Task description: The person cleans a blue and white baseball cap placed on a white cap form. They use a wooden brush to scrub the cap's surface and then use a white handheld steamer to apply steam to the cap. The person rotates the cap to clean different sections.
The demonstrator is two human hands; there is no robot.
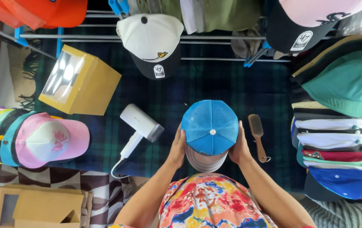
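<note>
The blue mesh cap [210, 126] sits between the two hands, directly in front of the person's chest and above the dark plaid cloth [214, 84]. The left hand [176, 148] presses its left side and the right hand [239, 147] its right side, so the hands are apart and clamped on the cap from opposite flanks, neither nearer than the other. The cap's crown faces up with its white top button showing. A grey ribbed piece [205, 160] shows under its near edge, toward the person; whether this is the cap's brim or a separate form is hard to tell.

Just right of the right hand lies a wooden brush [257, 135], handle toward the person. Left of the left hand lies a white handheld appliance [140, 126] with its cord trailing to the near edge of the cloth.

Farther left stands a tan cardboard box [81, 82] with a clear window, tilted, and a second tan windowed box [41, 207] lies at the lower left corner. A white cap with a black brim [151, 42] hangs on the metal rack [214, 38] ahead; a small square sticker sits on its brim. A round sticker marks the dark brim of the pink cap [307, 21] at upper right. Stacked caps [337, 156] line the right edge, and a nested row ending in a pink cap [46, 139] lies at the left.
</note>
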